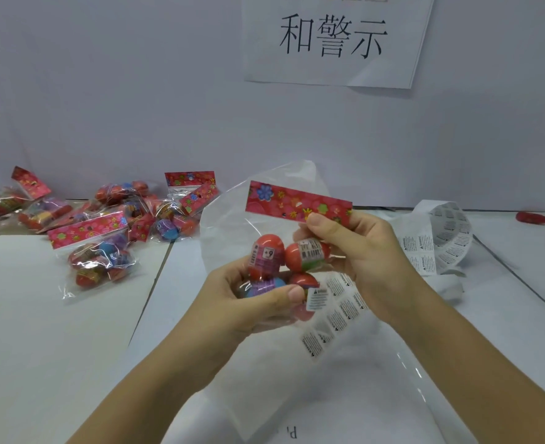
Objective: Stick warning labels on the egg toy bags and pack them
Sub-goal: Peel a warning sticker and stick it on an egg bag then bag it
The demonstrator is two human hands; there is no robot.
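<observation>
I hold one egg toy bag (284, 257) up over the table: clear plastic with red and blue eggs and a red flowered header card on top. My left hand (252, 302) grips its lower part, thumb across the front beside a white warning label (316, 299) stuck on the bag. My right hand (354, 248) grips the upper right side just under the header card. A strip of warning labels (431, 248) curls on the table to the right and runs under the bag.
A pile of several egg toy bags (104, 232) lies at the left rear. A large clear plastic bag (345, 379) spreads beneath my hands. A red object (532, 217) lies far right by the wall. A paper sign (332, 36) hangs above.
</observation>
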